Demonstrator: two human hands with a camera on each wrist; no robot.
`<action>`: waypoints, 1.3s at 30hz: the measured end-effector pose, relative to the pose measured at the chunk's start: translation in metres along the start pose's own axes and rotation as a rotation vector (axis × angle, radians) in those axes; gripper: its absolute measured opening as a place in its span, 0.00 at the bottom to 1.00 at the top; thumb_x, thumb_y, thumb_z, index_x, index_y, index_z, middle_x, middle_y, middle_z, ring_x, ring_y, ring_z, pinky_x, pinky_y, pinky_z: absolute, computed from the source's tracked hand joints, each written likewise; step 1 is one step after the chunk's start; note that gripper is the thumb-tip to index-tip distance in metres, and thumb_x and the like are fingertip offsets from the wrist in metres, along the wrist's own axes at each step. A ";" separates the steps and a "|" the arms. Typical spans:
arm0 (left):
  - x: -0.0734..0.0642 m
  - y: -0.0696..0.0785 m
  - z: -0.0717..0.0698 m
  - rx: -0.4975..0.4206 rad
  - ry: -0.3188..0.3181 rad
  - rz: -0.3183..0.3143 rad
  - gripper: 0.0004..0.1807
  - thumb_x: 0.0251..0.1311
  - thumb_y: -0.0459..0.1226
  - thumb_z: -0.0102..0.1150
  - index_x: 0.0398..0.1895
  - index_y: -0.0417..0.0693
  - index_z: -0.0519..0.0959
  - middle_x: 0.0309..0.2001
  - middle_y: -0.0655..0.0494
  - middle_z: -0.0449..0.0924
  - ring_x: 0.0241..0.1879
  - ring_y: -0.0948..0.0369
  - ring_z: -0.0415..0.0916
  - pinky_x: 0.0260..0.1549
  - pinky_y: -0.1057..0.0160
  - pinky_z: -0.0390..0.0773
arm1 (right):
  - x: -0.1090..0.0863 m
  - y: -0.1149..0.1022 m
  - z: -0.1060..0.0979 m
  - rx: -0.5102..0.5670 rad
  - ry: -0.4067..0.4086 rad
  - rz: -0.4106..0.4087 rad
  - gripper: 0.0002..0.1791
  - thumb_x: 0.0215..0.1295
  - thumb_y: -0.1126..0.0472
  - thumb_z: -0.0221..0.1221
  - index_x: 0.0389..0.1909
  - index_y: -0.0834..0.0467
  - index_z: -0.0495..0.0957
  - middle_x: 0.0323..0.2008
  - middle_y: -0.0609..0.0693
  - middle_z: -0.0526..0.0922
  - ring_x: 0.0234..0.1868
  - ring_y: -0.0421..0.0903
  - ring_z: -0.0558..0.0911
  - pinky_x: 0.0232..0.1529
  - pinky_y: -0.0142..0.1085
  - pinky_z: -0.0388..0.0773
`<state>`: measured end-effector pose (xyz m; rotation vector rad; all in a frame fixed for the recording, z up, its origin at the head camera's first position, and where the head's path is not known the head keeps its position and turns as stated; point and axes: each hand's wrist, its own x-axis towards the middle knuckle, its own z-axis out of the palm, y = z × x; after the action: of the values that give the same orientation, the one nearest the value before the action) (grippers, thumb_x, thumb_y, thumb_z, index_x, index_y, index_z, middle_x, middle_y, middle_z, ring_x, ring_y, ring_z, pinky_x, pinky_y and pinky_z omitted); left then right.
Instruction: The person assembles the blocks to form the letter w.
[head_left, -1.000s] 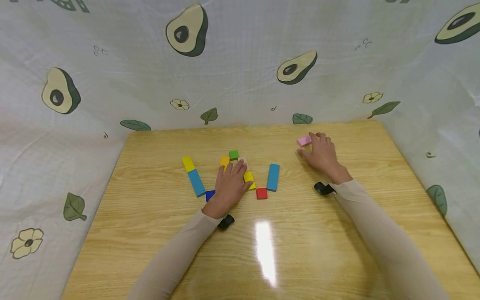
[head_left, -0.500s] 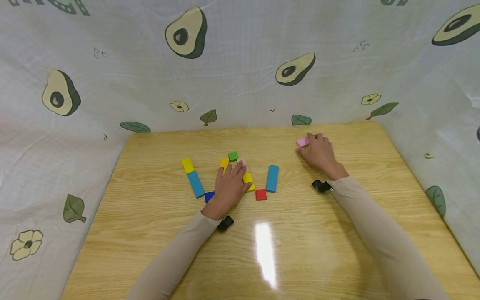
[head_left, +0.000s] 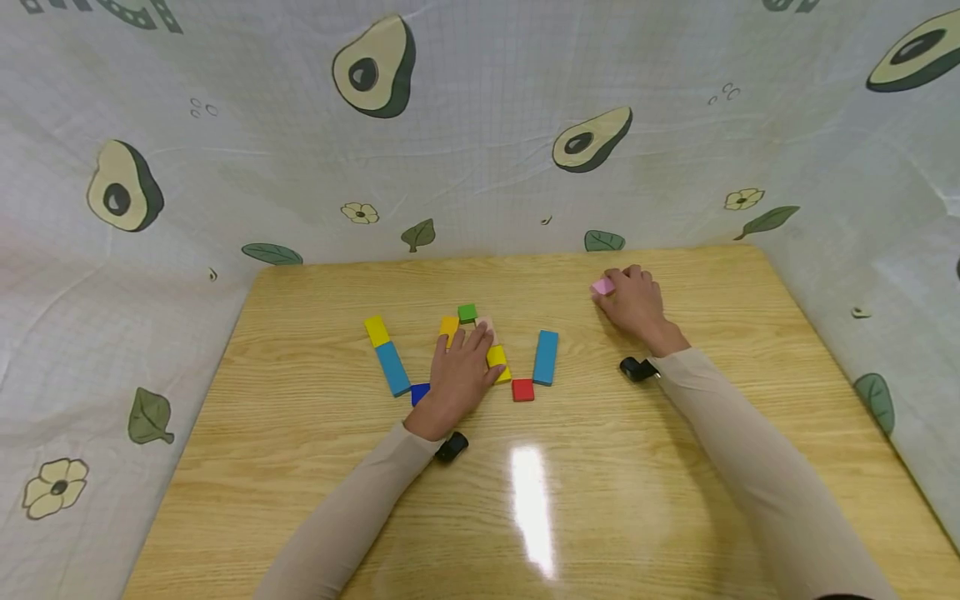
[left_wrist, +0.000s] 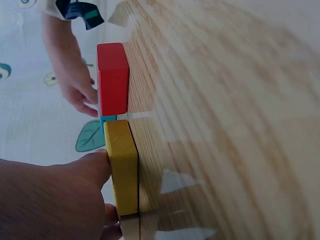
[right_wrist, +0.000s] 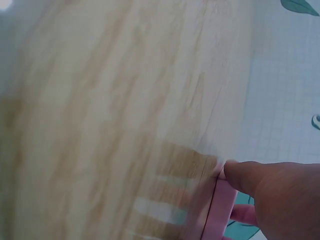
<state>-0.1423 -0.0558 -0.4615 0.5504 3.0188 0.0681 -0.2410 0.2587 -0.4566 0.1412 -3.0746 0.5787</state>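
My left hand (head_left: 459,377) rests on a group of blocks, fingers spread and palm down. Its fingertips touch a pale block (head_left: 486,327), and its thumb lies against a yellow block (left_wrist: 124,170) in the left wrist view. An orange block (head_left: 449,325) and a green block (head_left: 467,313) sit just beyond those fingers, and a dark blue block (head_left: 419,392) is partly hidden by the hand. Toward the back right, my right hand (head_left: 633,307) holds a pink block (head_left: 602,287) between thumb and fingers, low at the tabletop. The right wrist view shows the thumb against that block's end.
On the left lie a yellow block (head_left: 377,331) and a blue block (head_left: 393,368), end to end. A red block (head_left: 522,390) and another blue block (head_left: 546,357) lie right of the left hand. Printed cloth (head_left: 480,158) borders the wooden table (head_left: 322,483).
My right hand has shifted slightly left and closed further around the pink block, hiding more of it. My left hand stays where it was on the blocks.
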 end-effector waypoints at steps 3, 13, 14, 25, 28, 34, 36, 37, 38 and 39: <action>-0.001 0.000 0.001 -0.001 0.008 0.003 0.35 0.79 0.57 0.51 0.82 0.52 0.65 0.81 0.54 0.63 0.78 0.47 0.62 0.75 0.40 0.60 | 0.000 0.000 0.002 -0.002 0.002 -0.009 0.29 0.78 0.55 0.60 0.71 0.70 0.70 0.63 0.76 0.68 0.60 0.73 0.68 0.62 0.67 0.66; -0.001 0.001 0.000 0.012 0.000 0.001 0.35 0.79 0.58 0.50 0.82 0.54 0.66 0.81 0.55 0.63 0.77 0.47 0.62 0.75 0.41 0.61 | -0.010 -0.012 0.005 0.013 0.002 -0.064 0.30 0.77 0.56 0.62 0.71 0.69 0.72 0.63 0.75 0.71 0.60 0.74 0.70 0.62 0.67 0.67; -0.001 0.001 0.000 0.013 0.001 0.002 0.35 0.79 0.58 0.50 0.82 0.54 0.66 0.81 0.55 0.63 0.77 0.48 0.62 0.75 0.41 0.61 | -0.011 -0.014 0.005 0.016 0.003 -0.073 0.30 0.76 0.56 0.62 0.71 0.69 0.72 0.62 0.75 0.71 0.60 0.74 0.71 0.61 0.67 0.68; 0.002 0.001 0.001 0.017 -0.023 -0.001 0.36 0.80 0.59 0.48 0.83 0.55 0.63 0.82 0.56 0.61 0.78 0.48 0.61 0.76 0.41 0.59 | -0.019 -0.037 0.009 0.031 -0.025 -0.163 0.31 0.76 0.56 0.64 0.73 0.68 0.72 0.64 0.72 0.74 0.60 0.72 0.74 0.61 0.64 0.72; 0.002 0.001 0.001 0.013 -0.021 -0.004 0.36 0.80 0.59 0.48 0.84 0.55 0.63 0.82 0.56 0.60 0.79 0.48 0.60 0.76 0.41 0.58 | -0.020 -0.042 0.011 0.038 -0.027 -0.184 0.31 0.76 0.56 0.64 0.73 0.68 0.72 0.64 0.71 0.75 0.60 0.71 0.75 0.61 0.64 0.72; 0.001 0.001 0.001 0.006 -0.019 -0.008 0.36 0.80 0.58 0.49 0.84 0.54 0.62 0.83 0.55 0.60 0.79 0.48 0.60 0.76 0.41 0.58 | -0.022 -0.051 0.014 0.041 -0.045 -0.217 0.31 0.75 0.57 0.64 0.72 0.68 0.72 0.64 0.70 0.76 0.62 0.70 0.75 0.62 0.63 0.71; 0.001 0.001 0.001 0.001 -0.022 -0.008 0.36 0.80 0.58 0.48 0.84 0.53 0.62 0.83 0.55 0.60 0.79 0.47 0.59 0.77 0.40 0.58 | -0.023 -0.054 0.015 0.045 -0.050 -0.227 0.31 0.74 0.57 0.65 0.72 0.68 0.73 0.64 0.70 0.76 0.62 0.70 0.74 0.63 0.63 0.71; 0.001 0.001 0.001 -0.002 -0.018 -0.008 0.36 0.80 0.58 0.49 0.83 0.53 0.63 0.82 0.55 0.60 0.79 0.47 0.60 0.76 0.40 0.58 | -0.023 -0.055 0.015 0.048 -0.051 -0.233 0.31 0.74 0.57 0.65 0.72 0.68 0.73 0.64 0.70 0.76 0.63 0.69 0.74 0.63 0.63 0.71; 0.001 0.000 0.001 -0.004 -0.018 -0.008 0.36 0.80 0.58 0.49 0.83 0.53 0.63 0.82 0.55 0.60 0.79 0.47 0.59 0.76 0.40 0.58 | -0.023 -0.056 0.015 0.053 -0.053 -0.241 0.31 0.74 0.58 0.66 0.72 0.68 0.73 0.65 0.70 0.76 0.63 0.69 0.74 0.64 0.63 0.71; 0.000 0.000 0.000 -0.007 -0.016 -0.009 0.36 0.80 0.58 0.49 0.83 0.53 0.63 0.82 0.54 0.61 0.79 0.47 0.60 0.76 0.40 0.58 | -0.024 -0.057 0.016 0.059 -0.055 -0.247 0.31 0.74 0.58 0.66 0.72 0.68 0.73 0.65 0.70 0.76 0.63 0.69 0.74 0.64 0.63 0.71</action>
<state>-0.1424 -0.0554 -0.4618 0.5343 3.0046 0.0731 -0.2122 0.2026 -0.4513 0.5365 -3.0252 0.6602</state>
